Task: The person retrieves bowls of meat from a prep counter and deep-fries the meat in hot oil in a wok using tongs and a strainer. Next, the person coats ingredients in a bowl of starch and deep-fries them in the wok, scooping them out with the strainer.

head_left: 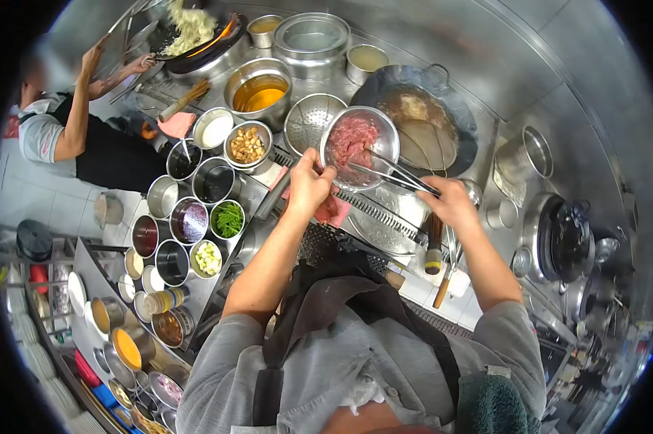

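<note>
Near the slotted grille: pinching the rim of a metal bowl of raw meat with the left hand; wrapped round tongs with the right hand, tips in the meat.
Steel surface: crowded with colander, dark wok, metal tubs.
Room: walled in steel, tiled underfoot, shared with another person at a second wok.

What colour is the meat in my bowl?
The meat is pinkish red, clearest in the head view.
</note>
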`<state>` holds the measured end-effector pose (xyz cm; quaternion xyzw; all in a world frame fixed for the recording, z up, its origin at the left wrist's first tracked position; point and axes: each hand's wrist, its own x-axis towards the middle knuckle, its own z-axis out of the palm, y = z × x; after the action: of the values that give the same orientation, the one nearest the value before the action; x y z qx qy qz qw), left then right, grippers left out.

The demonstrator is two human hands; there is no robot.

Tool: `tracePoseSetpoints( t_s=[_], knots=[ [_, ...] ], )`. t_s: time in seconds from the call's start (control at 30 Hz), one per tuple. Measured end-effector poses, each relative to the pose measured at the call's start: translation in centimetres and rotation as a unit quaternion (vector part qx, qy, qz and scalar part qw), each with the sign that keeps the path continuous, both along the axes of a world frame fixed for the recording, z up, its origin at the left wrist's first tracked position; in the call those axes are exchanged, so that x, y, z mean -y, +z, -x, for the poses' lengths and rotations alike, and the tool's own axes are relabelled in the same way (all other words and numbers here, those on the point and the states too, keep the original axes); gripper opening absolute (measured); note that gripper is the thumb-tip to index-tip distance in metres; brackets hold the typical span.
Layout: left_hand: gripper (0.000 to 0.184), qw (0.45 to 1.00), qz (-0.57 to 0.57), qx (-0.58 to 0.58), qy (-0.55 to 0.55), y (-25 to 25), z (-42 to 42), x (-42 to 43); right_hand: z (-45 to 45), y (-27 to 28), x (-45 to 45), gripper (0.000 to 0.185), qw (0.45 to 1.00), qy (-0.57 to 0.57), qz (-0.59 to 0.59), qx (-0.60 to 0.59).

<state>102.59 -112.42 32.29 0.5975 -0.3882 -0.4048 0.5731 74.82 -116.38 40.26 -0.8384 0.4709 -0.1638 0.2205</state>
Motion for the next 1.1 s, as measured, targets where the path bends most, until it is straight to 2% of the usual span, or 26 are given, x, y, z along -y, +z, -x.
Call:
tracePoseSetpoints(
  t_s=[0.03, 0.1, 0.17, 0.23, 0.3, 0.37, 0.4, 0.53, 0.67, 0.73, 0.77, 0.83, 0.93, 0.97, 1.0, 1.03, 1.1],
  knots=[
    [0.015, 1.000, 0.001, -0.005, -0.008, -0.1, 0.0, 0.0, -0.8, -0.6, -0.2, 0.028, 1.000, 0.020, 0.016, 0.010],
    [0.014, 0.997, -0.031, 0.068, -0.010, -0.4, -0.4, 0.0, -1.2, 0.1, -0.6, 0.026, 1.000, 0.006, 0.015, -0.005],
    [0.015, 0.998, -0.049, 0.034, -0.005, -1.9, -1.2, 0.6, -1.4, 0.9, -0.6, 0.025, 1.000, -0.002, 0.014, -0.020],
    [0.013, 0.995, -0.043, 0.089, -0.004, -2.8, -1.9, 1.4, -0.4, 2.2, 0.0, 0.021, 0.999, -0.023, 0.045, -0.007],
    [0.014, 0.996, -0.052, 0.072, 0.002, -3.1, -2.0, 1.6, -0.3, 3.4, 1.0, 0.022, 0.998, -0.031, 0.051, 0.010],
    [0.017, 0.995, -0.077, 0.053, 0.020, -2.7, -2.0, 2.2, -0.3, 4.4, 2.9, 0.023, 0.996, -0.092, -0.006, 0.011],
    [0.016, 0.995, -0.097, -0.027, 0.009, -2.6, -1.9, 2.6, 0.0, 4.3, 4.5, 0.025, 0.995, -0.098, 0.014, 0.000],
    [0.016, 0.991, -0.097, -0.092, 0.013, -3.2, -1.8, 3.9, 0.3, 1.4, 13.2, 0.027, 0.988, -0.135, 0.039, -0.068],
    [0.019, 0.989, -0.088, -0.112, 0.026, -3.0, -1.7, 4.3, -1.4, -4.6, 20.5, 0.025, 0.983, -0.105, 0.060, -0.136],
    [0.017, 0.991, -0.070, -0.106, 0.033, -3.9, -2.2, 4.5, -1.9, -6.3, 22.0, 0.026, 0.956, -0.188, 0.063, -0.218],
    [0.017, 0.993, -0.051, -0.101, 0.036, -4.4, -2.3, 4.4, -1.1, -6.7, 22.1, 0.026, 0.956, -0.188, 0.058, -0.218],
    [0.015, 0.991, -0.069, -0.113, 0.032, -2.7, -2.5, 3.7, -0.7, -3.3, 20.1, 0.030, 0.960, -0.223, 0.126, -0.117],
    [0.015, 0.993, -0.060, -0.100, 0.033, -2.0, -3.1, 3.0, 1.5, 1.1, 16.0, 0.037, 0.965, -0.206, 0.161, -0.026],
    [0.015, 0.993, -0.059, -0.101, 0.033, -1.7, -3.3, 2.6, 1.6, 3.0, 13.6, 0.037, 0.965, -0.217, 0.144, 0.011],
    [0.015, 0.993, -0.042, -0.104, 0.027, -1.1, -3.2, 2.3, 2.0, 4.1, 11.4, 0.037, 0.976, -0.179, 0.119, 0.044],
    [0.015, 0.994, -0.026, -0.107, 0.021, -0.7, -3.2, 2.0, 1.9, 4.5, 9.0, 0.037, 0.975, -0.181, 0.120, 0.043],
    [0.015, 0.996, -0.020, -0.087, 0.010, -0.2, -3.1, 1.4, 0.6, 4.9, 4.4, 0.037, 0.993, -0.098, 0.036, 0.059]
  ],
)
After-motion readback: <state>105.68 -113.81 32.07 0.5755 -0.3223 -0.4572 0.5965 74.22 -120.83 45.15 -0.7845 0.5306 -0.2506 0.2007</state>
